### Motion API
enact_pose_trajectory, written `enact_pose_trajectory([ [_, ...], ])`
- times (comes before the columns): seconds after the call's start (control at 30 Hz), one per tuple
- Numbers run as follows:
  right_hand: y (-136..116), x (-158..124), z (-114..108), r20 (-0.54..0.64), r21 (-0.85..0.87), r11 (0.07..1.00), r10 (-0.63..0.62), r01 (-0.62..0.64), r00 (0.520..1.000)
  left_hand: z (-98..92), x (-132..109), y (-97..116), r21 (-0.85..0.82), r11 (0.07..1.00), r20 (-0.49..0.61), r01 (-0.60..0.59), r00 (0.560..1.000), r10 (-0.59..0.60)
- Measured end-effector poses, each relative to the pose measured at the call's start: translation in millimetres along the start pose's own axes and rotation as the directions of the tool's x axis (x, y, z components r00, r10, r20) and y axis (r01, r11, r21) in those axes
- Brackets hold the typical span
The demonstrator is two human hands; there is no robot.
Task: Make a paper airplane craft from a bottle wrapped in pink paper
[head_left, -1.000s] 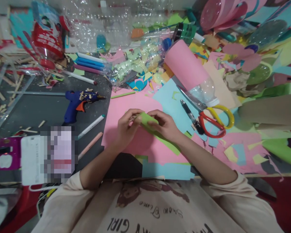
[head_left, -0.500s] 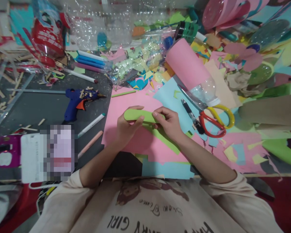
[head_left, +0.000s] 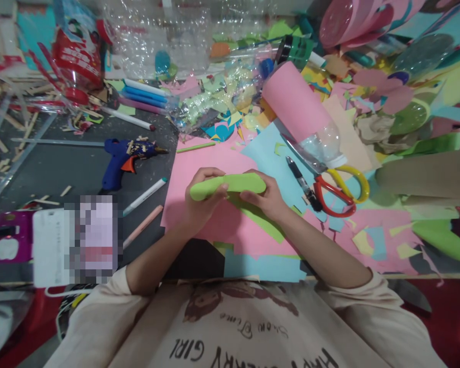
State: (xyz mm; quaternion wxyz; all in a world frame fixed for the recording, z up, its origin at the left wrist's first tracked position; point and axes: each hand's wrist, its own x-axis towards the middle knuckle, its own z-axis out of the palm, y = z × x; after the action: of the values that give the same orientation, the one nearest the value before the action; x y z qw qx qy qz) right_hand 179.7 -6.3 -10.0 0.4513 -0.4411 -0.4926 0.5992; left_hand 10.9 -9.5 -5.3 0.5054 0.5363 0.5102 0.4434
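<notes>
A long green paper strip with rounded ends (head_left: 230, 185) is held up between both hands. My left hand (head_left: 203, 199) grips its left part, thumb on the near face and fingers behind. At the other end my right hand (head_left: 268, 197) has its fingers behind the strip and the thumb below its lower edge. Under the hands lies another green paper piece (head_left: 266, 222), slanting over a pink paper sheet (head_left: 203, 230). To the right of my right hand is a light blue sheet (head_left: 262, 148).
Scissors with red and yellow handles (head_left: 335, 197) and a black pen (head_left: 302, 179) lie to the right, near a pink-wrapped bottle (head_left: 297, 105). At left are a blue glue gun (head_left: 117, 161), markers (head_left: 145, 197) and a phone (head_left: 96, 235). Paper scraps and plastic bottles crowd the back.
The right thumb has moved off the strip's front face to below it. The strip's right end now shows fully, and its left end sits slightly lower and further left.
</notes>
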Motion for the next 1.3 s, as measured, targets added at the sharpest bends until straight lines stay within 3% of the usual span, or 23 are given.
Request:
enact_pose_trajectory([
  [0.1,-2.0,-1.0,2.2,0.005,-0.104,0.994,0.041,-0.041,0.999,-0.8,0.2,0.8,0.108,0.993,-0.004,-0.053,0.999,0.053],
  [0.27,-3.6,-1.4,4.5,-0.008,-0.059,0.993,0.098,-0.099,0.995,-0.8,-0.3,-0.2,0.189,0.976,0.045,-0.107,0.994,0.100],
  [0.67,-4.4,-3.2,4.3,0.027,-0.030,0.991,0.128,-0.127,0.991,0.9,-1.0,3.5,0.093,0.993,0.140,-0.079,0.988,0.066],
  [1.3,-3.9,-2.5,5.8,-0.009,-0.095,0.985,0.146,-0.146,0.989,0.9,-0.3,-1.5,0.081,0.993,0.119,-0.087,0.990,0.077],
])
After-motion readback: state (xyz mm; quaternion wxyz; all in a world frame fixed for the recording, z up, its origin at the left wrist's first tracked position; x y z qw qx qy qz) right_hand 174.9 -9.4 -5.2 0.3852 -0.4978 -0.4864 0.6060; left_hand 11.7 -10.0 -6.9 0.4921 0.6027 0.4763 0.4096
